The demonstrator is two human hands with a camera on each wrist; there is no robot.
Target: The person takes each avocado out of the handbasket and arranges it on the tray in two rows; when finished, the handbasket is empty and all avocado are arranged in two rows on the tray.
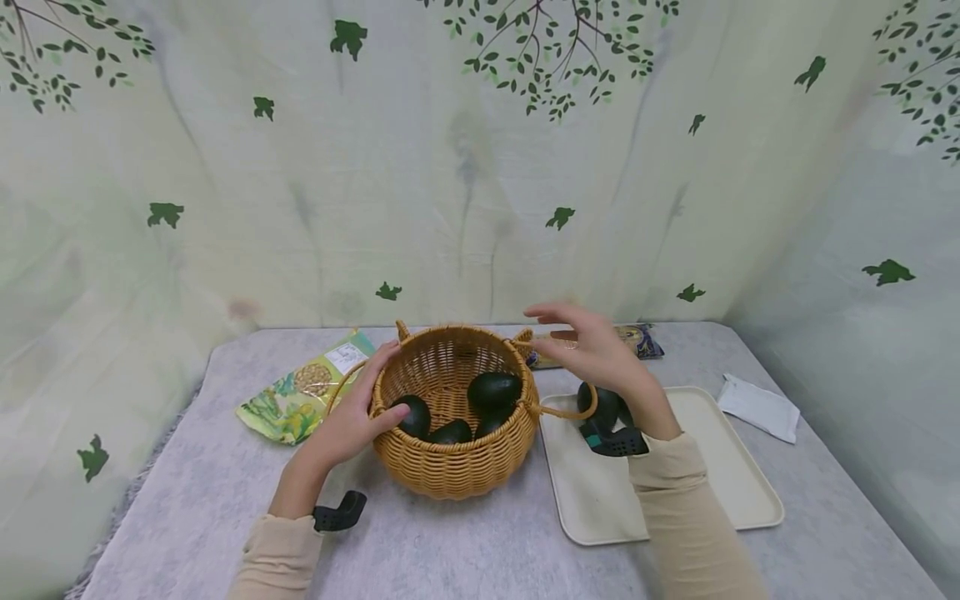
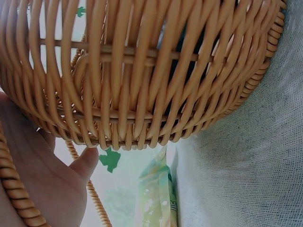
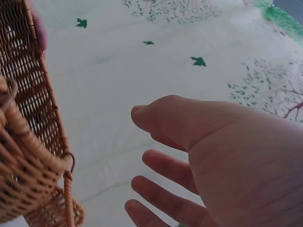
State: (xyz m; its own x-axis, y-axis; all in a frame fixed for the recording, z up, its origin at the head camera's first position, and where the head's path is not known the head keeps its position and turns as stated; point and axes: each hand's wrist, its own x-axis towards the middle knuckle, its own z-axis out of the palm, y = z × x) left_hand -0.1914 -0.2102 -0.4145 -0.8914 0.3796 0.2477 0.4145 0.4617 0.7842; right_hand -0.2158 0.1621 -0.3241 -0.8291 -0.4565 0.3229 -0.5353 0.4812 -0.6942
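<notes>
A round wicker basket (image 1: pixel 457 475) with small ears and rope handles stands mid-table. Several dark green avocados (image 1: pixel 495 392) lie inside it. My left hand (image 1: pixel 360 417) holds the basket's left rim, thumb over the edge; in the left wrist view the wicker wall hides most of its fingers. Right of the basket, my right hand (image 1: pixel 592 350) hovers with its fingers spread and nothing in them. The right wrist view shows that hand (image 3: pixel 203 161) apart from the basket (image 3: pixel 35 94). Below the right wrist, at least one dark avocado (image 1: pixel 594 402) sits on a cream tray (image 1: pixel 592 508), partly hidden.
A green and yellow food bag (image 1: pixel 300 400) lies left of the basket. Behind the right hand is a dark blue packet (image 1: pixel 643 340), partly covered. A white packet (image 1: pixel 761 408) lies right of the tray. A leaf-printed curtain (image 1: pixel 465 208) hangs behind the table.
</notes>
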